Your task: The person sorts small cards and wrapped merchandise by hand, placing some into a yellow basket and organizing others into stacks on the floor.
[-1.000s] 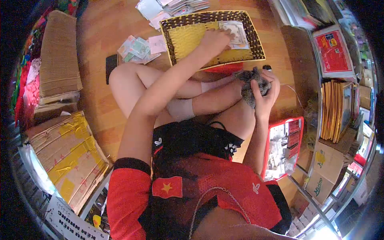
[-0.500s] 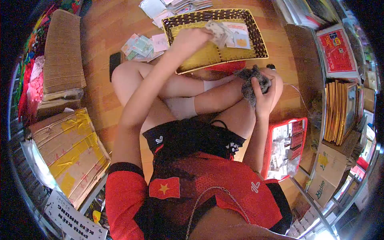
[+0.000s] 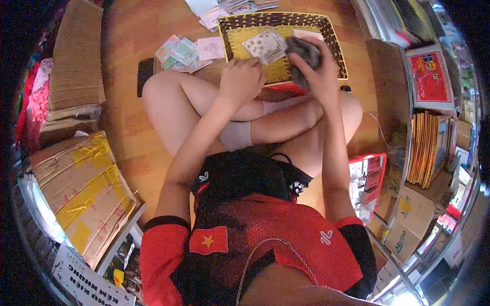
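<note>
A yellow and brown woven basket [image 3: 339,64] sits on the floor in front of my crossed legs. My left hand [image 3: 242,80] is closed at its near left corner, fingers bent over the rim. My right hand [image 3: 322,66] grips a crumpled dark grey cloth [image 3: 303,51], blurred by motion, over the basket's right half. Inside the basket, between my hands, lies a clear packet with a small dark floral pattern [image 3: 265,45]. A white card [image 3: 308,34] behind the cloth is partly covered by it and my right hand.
Spread cards or notes [image 3: 184,53] and a pink slip [image 3: 211,48] lie left of the basket, beside a black phone [image 3: 146,76]. More packets [image 3: 224,10] are behind it. A red-rimmed tray [image 3: 380,178] stands right; cardboard boxes [image 3: 81,196] and shelves flank me.
The floral packet has left my left hand and lies in the basket; that hand has drawn back to the near rim. My right hand has carried the cloth from my knee to over the basket.
</note>
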`<state>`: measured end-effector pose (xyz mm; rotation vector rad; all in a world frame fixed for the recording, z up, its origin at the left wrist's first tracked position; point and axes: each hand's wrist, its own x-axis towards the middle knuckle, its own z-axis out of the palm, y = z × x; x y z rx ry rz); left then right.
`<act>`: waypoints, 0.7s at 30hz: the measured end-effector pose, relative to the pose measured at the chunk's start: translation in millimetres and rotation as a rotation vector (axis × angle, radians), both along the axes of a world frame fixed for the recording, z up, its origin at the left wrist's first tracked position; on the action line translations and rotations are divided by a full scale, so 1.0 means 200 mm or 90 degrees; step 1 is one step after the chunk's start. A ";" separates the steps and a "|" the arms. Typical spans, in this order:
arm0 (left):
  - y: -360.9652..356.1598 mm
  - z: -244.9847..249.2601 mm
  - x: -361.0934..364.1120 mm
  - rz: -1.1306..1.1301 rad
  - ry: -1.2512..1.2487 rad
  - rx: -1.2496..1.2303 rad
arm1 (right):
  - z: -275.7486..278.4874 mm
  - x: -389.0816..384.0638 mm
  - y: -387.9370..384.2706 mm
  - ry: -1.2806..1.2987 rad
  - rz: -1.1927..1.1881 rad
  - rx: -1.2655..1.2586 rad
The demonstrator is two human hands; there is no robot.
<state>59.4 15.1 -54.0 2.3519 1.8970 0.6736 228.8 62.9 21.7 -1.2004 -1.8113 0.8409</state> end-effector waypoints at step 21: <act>-0.04 0.00 0.05 -0.002 -0.058 -0.167 | -0.40 -0.25 0.31 -0.252 0.398 0.091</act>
